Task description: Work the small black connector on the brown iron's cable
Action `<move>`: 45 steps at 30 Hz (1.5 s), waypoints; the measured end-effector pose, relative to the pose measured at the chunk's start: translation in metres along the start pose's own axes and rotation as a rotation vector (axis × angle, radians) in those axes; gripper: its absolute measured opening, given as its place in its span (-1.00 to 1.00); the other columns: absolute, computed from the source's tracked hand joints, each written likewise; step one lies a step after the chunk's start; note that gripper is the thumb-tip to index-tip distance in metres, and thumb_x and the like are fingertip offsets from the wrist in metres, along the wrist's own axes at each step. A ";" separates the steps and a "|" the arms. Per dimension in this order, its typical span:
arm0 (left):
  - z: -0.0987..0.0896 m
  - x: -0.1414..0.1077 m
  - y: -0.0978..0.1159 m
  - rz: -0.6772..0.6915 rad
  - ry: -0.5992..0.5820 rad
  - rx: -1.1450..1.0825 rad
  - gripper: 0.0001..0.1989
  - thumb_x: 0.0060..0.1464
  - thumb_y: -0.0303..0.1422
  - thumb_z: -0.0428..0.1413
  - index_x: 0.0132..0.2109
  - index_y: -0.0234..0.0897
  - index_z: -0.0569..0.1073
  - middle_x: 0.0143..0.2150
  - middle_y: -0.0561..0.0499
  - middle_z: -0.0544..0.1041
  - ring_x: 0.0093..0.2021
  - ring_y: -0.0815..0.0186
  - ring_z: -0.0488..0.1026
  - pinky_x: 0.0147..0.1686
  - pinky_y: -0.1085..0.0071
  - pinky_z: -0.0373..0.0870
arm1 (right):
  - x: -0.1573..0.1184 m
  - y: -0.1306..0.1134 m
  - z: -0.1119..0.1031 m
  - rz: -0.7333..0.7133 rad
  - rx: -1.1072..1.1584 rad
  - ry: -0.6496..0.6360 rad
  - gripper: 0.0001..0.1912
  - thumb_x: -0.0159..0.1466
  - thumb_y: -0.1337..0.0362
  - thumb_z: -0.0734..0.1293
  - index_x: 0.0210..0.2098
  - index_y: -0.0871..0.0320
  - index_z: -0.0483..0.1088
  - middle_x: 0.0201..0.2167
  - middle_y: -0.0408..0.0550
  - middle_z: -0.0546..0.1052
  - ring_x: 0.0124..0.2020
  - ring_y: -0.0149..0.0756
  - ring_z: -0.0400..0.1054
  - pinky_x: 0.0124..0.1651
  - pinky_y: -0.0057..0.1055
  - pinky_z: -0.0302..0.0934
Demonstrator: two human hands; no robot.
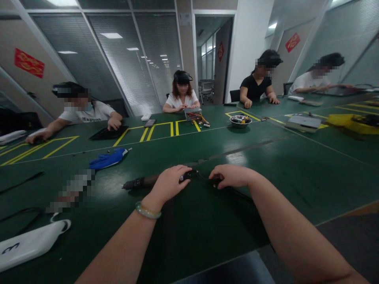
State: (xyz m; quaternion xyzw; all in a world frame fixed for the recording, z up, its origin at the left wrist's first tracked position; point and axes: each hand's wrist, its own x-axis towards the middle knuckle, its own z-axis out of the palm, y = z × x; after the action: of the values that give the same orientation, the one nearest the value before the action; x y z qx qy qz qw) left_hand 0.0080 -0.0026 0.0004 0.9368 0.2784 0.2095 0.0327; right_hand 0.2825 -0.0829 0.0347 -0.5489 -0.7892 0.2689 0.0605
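A dark electric screwdriver (140, 183) lies on the green table, its tip pointing left. My left hand (170, 182), with a pale bangle at the wrist, is closed over its rear part, where the black end (186, 175) shows between thumb and fingers. A thin black cord (202, 176) runs from that end toward my right hand (232, 176). The curled fingers of my right hand grip a small black piece on the cord, mostly hidden, perhaps a connector. More dark cable (241, 194) trails from beneath that hand.
A blue glove (109, 159) lies left of the screwdriver, and a white power bank (32, 242) sits near left. Beyond are a metal bowl (240, 121) of small parts, a box with coloured wires (195, 115), a grey flat case (303, 122) and a yellow bag (352, 123). Several people work opposite.
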 end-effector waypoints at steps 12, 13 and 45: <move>0.002 0.002 0.006 -0.041 0.006 -0.033 -0.77 0.11 -0.34 0.12 -0.06 -0.17 0.47 -0.10 -0.01 0.53 -0.10 0.20 0.46 -0.03 0.21 0.40 | 0.036 0.020 0.020 0.510 0.079 0.418 -0.80 0.30 0.18 0.33 -0.34 0.13 0.54 -0.49 -0.11 0.50 -0.46 -0.36 0.36 -0.48 -0.48 0.04; 0.002 0.001 0.006 -0.039 0.003 -0.041 -0.78 0.10 -0.33 0.12 -0.07 -0.17 0.47 -0.11 -0.01 0.53 -0.11 0.20 0.46 -0.04 0.21 0.40 | 0.036 0.024 0.018 0.536 0.027 0.478 -0.80 0.30 0.17 0.33 -0.32 0.11 0.55 -0.47 -0.09 0.51 -0.43 -0.33 0.37 -0.46 -0.47 0.03; -0.003 0.001 0.019 0.003 -0.044 0.003 -0.86 0.11 -0.28 0.15 -0.16 -0.14 0.45 -0.22 0.04 0.51 -0.20 0.23 0.44 -0.20 0.29 0.38 | 0.039 -0.016 0.033 0.106 0.201 0.295 -0.82 0.24 0.14 0.41 -0.36 0.14 0.48 -0.50 -0.21 0.49 -0.47 -0.41 0.34 -0.45 -0.51 0.04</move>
State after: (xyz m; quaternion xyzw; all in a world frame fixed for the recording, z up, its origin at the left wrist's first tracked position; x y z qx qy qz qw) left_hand 0.0172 -0.0179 0.0073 0.9416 0.2766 0.1885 0.0374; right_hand 0.2413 -0.0633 0.0065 -0.6145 -0.7108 0.2655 0.2157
